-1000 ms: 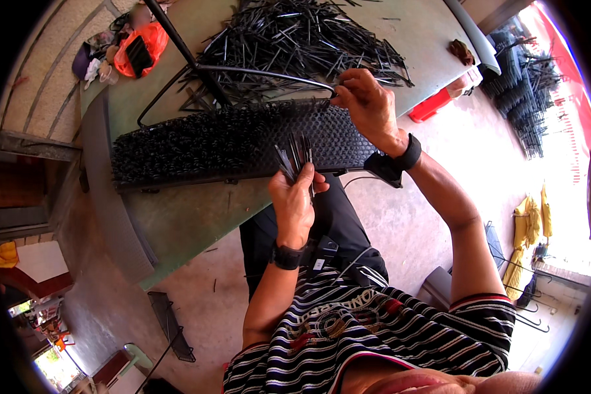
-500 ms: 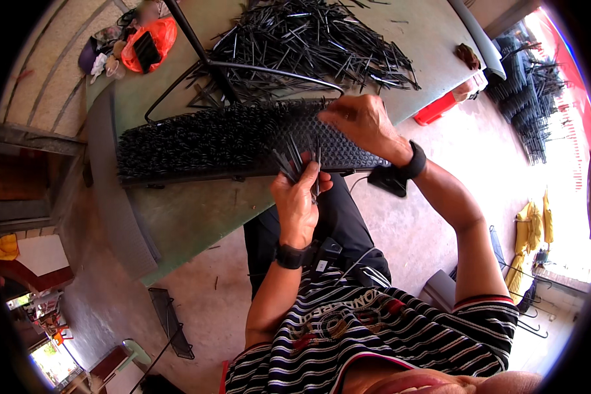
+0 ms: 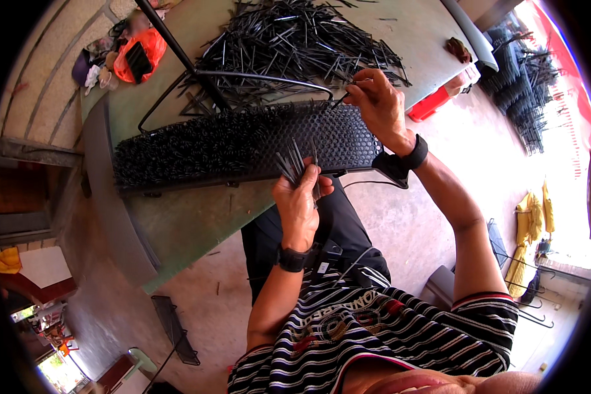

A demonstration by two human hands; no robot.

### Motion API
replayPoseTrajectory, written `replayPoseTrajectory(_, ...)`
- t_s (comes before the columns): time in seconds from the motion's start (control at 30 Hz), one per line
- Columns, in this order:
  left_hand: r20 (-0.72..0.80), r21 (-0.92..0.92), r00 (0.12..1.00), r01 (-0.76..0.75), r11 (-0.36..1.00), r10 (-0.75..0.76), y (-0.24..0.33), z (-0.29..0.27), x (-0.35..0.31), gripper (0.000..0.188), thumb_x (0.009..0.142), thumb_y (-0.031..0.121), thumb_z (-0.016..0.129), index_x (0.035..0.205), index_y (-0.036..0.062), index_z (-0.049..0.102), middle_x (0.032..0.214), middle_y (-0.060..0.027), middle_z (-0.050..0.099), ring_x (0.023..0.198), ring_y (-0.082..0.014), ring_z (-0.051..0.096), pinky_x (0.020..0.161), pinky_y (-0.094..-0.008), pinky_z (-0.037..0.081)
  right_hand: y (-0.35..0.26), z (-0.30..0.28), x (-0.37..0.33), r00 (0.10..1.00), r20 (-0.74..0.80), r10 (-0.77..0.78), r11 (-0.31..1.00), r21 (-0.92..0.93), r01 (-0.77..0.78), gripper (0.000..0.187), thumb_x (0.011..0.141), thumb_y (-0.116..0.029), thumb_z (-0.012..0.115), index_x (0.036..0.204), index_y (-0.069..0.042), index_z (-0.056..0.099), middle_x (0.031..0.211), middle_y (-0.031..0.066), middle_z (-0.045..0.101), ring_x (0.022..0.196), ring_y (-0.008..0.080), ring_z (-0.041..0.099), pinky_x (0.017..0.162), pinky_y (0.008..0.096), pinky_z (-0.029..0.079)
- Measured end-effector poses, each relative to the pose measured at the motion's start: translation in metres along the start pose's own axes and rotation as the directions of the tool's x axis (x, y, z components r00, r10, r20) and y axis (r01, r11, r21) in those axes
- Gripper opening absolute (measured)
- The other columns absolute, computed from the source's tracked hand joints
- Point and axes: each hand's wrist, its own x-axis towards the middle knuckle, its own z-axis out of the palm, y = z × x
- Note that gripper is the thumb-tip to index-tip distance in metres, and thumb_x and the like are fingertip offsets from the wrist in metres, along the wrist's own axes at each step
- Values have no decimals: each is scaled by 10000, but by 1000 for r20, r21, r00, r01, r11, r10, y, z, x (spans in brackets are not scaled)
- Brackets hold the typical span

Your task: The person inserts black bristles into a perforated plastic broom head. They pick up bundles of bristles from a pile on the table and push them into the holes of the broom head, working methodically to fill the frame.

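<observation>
A long black honeycomb-mesh panel (image 3: 354, 134) lies across the front of the table. Its left part is covered by a dense bed of black strip ends (image 3: 184, 151), while the cells at the right show bare. My left hand (image 3: 297, 203) is in front of the panel's lower edge, closed around a small fan of black strips (image 3: 294, 164) that point upward. At the panel's upper right edge, my right hand (image 3: 379, 108) pinches what looks like one thin black strip (image 3: 339, 100), its tip close to the mesh. A black metal rod frame (image 3: 262, 73) rises behind the panel.
A large heap of loose black strips (image 3: 295, 46) covers the back of the green table (image 3: 203, 240). An orange plastic bag (image 3: 152, 49) with a dark phone (image 3: 138, 62) on it lies at the far left. A red box (image 3: 430, 105) stands beyond the right edge.
My right hand has moved up to the panel's upper edge, its fingertips now pinched. The left hand keeps its strips. The whole view has shifted slightly.
</observation>
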Motion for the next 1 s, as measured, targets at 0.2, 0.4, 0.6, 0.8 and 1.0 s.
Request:
replayPoseTrajectory(0.2, -1, 21, 1000, 8, 1000, -8, 0, 2, -1, 138, 861, 47, 604, 990, -2, 607, 802, -70, 624, 603, -163, 613, 535, -310, 539, 20, 6, 3, 987, 117, -110, 977, -169, 129, 97, 840, -41, 581, 922, -7, 543, 727, 145, 635, 662, 259, 658, 558, 311, 502)
replayPoseTrajectory(0.4, 3, 11, 1000, 10, 1000, -10, 0, 5, -2, 137, 860, 41, 603, 988, -9, 602, 801, -75, 623, 607, -170, 619, 534, -307, 542, 11, 3, 4, 936, 273, -222, 846, -425, 324, 87, 801, -104, 600, 818, -20, 594, 730, 154, 575, 623, 367, 562, 555, 437, 450)
replayPoseTrajectory(0.6, 52, 7, 998, -28, 1000, 27, -7, 8, 0, 121, 860, 42, 609, 976, 6, 605, 799, -76, 635, 615, -170, 630, 547, -303, 551, -24, 5, -23, 765, 588, 262, 965, -140, -222, 246, 790, -181, 684, 875, 45, 640, 717, 96, 672, 638, 115, 638, 571, 265, 506)
replayPoseTrajectory(0.8, 55, -14, 996, -72, 997, 72, -21, 9, 0, 99, 869, 44, 603, 963, 12, 608, 817, -88, 656, 648, -148, 633, 551, -283, 551, -34, 8, -40, 768, 503, 397, 898, -42, -437, 179, 786, -97, 629, 839, 74, 634, 648, 111, 647, 541, 133, 634, 499, 260, 510)
replayPoseTrajectory(1.0, 19, -14, 995, -94, 995, 94, -22, 2, 3, 125, 870, 49, 604, 988, 8, 603, 827, -76, 638, 633, -129, 611, 537, -275, 544, -37, 3, -40, 768, 491, 411, 889, -29, -457, 159, 806, -57, 605, 895, 71, 635, 625, 109, 638, 551, 131, 636, 506, 254, 511)
